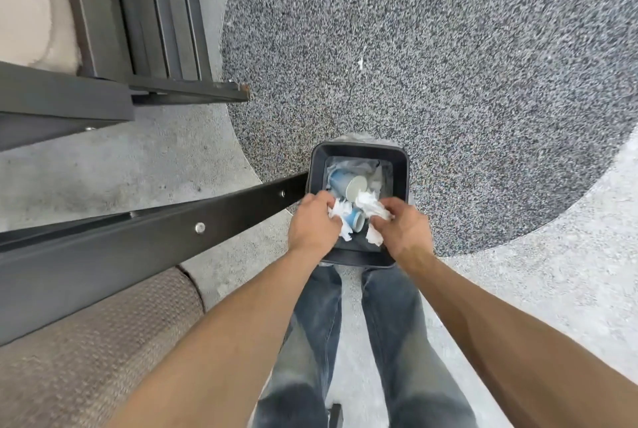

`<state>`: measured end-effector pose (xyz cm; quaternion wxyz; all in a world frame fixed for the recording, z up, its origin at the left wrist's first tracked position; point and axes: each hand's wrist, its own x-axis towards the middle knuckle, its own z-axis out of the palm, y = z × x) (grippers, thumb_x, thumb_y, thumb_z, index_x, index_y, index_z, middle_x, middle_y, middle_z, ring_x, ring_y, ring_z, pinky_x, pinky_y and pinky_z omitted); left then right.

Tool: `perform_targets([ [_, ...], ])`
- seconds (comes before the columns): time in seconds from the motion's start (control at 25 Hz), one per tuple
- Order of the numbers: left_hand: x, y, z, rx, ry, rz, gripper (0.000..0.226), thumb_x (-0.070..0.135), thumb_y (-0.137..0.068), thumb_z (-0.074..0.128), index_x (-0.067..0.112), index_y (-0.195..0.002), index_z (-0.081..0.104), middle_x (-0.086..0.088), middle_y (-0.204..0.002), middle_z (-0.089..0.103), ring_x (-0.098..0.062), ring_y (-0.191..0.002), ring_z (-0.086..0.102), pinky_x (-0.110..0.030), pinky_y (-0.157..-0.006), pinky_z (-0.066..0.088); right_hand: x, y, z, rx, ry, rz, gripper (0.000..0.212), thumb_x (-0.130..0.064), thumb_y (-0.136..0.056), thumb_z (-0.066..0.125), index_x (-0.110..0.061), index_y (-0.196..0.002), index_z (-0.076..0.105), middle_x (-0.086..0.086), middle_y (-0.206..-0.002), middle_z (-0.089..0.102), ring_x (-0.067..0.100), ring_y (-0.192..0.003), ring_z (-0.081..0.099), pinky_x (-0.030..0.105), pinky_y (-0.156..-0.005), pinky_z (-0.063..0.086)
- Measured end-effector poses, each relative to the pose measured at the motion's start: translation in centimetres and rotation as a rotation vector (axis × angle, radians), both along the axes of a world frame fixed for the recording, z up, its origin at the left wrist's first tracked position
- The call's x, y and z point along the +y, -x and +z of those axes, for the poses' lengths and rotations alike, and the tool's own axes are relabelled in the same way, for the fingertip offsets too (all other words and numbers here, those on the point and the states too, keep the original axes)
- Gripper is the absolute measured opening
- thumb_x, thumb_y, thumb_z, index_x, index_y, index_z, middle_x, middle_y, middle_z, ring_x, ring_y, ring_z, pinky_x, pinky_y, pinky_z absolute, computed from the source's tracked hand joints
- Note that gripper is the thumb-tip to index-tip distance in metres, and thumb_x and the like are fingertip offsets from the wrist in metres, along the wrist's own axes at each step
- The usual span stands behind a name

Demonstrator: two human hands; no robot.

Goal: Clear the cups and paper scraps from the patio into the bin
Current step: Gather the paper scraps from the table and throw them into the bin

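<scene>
A black square bin (401, 165) with a clear liner stands on the patio floor in front of my legs. Inside it lies a blue paper cup (347, 182) on its side. Both my hands hover over the bin's near half. My left hand (316, 225) grips crumpled white paper (341, 217). My right hand (405, 229) grips another wad of white paper scraps (369, 205). A second small blue cup (355, 219) shows between the two hands; which hand holds it I cannot tell.
A dark metal furniture frame (165, 237) runs from the left up to the bin's left side. A beige cushion (86, 351) sits at lower left. A speckled dark round floor area (448, 65) spreads beyond the bin, with a tiny white scrap (360, 63) on it.
</scene>
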<state>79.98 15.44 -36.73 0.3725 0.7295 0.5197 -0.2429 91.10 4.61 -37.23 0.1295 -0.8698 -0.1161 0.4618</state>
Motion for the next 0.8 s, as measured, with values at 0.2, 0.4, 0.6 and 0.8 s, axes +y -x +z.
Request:
perform_targets([
  [0.2,-0.1,0.1,-2.7,0.067,-0.029,-0.033,0.024,0.025,-0.087,0.06,0.026,-0.111,0.057,-0.001,-0.109,0.058,-0.024,-0.094,0.06,-0.033,-0.075,0.047,0.5,0.7,-3.3,0.027,0.027,0.035,0.039,-0.027,-0.089,0.062,-0.025,-0.127,0.055,0.011,-0.11,0.07,0.029,-0.09,0.067,0.038,-0.081,0.055],
  [0.4,-0.1,-0.1,-1.5,0.089,0.007,-0.061,0.035,0.03,-0.088,0.06,0.028,-0.122,0.052,0.0,-0.118,0.056,-0.026,-0.1,0.061,-0.038,-0.082,0.05,1.0,0.3,-2.2,0.079,0.031,0.05,0.054,-0.024,-0.091,0.058,-0.03,-0.142,0.041,0.01,-0.111,0.07,0.028,-0.089,0.067,0.033,-0.077,0.054],
  [0.6,0.7,-0.1,3.0,0.036,-0.01,-0.05,0.038,0.029,-0.088,0.061,0.029,-0.125,0.051,0.003,-0.121,0.055,-0.023,-0.105,0.059,-0.039,-0.084,0.051,1.2,-0.6,2.1,0.044,0.02,0.085,0.054,-0.022,-0.092,0.055,-0.032,-0.143,0.039,0.009,-0.115,0.068,0.025,-0.079,0.067,0.031,-0.068,0.054],
  [0.8,2.0,-0.1,9.4,-0.102,-0.049,-0.046,0.039,0.034,-0.088,0.062,0.032,-0.125,0.051,0.005,-0.125,0.053,-0.019,-0.104,0.058,-0.039,-0.088,0.05,1.3,-1.7,9.0,-0.092,-0.158,0.168,0.055,-0.029,-0.091,0.059,-0.027,-0.143,0.04,0.005,-0.134,0.058,0.025,-0.105,0.063,0.036,-0.086,0.054],
])
